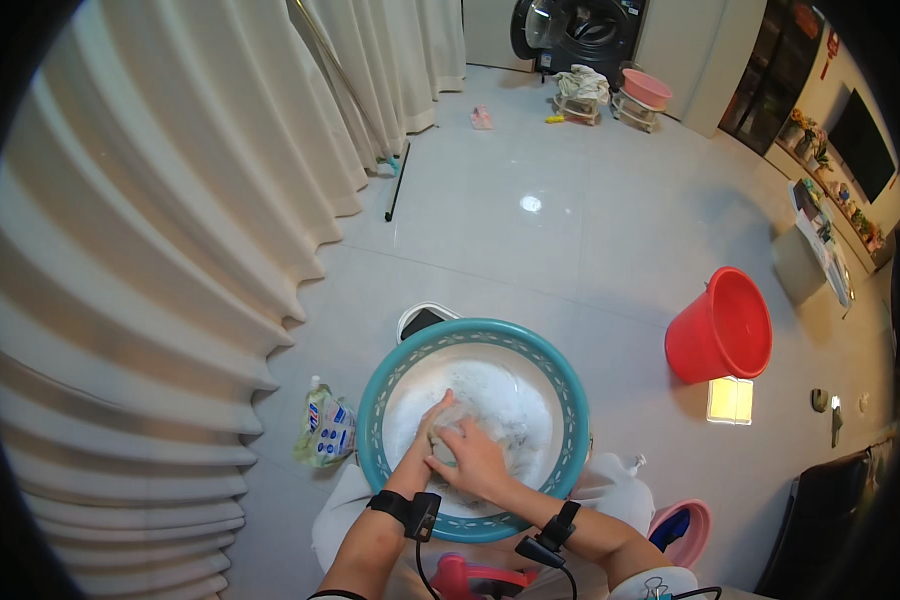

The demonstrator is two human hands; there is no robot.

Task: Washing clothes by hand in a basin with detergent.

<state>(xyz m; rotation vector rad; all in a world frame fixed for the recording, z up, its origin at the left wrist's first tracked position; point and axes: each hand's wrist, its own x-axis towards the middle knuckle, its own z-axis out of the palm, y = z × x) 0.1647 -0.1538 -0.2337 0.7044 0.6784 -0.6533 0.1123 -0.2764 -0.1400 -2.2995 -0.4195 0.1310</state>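
Observation:
A teal-rimmed basin (575,420) stands before me, holding water covered in white suds (525,382). Over it, my left hand (433,426) and my right hand (474,459) meet left of the basin's middle. Between them is a pale, wet item (444,448), perhaps cloth; fingers and foam hide most of its shape. My right thumb and fingers curl round it from the right, while my left hand supports it from the left. A dark band with a small device sits on each forearm.
Left of the basin lies a detergent pouch (326,427); behind it is a white tray (407,319) with a dark object. A red bucket (694,337) stands right, a pink basin (701,536) lower right. Curtains (157,300) line the left side. An open washing machine (592,34) is far off.

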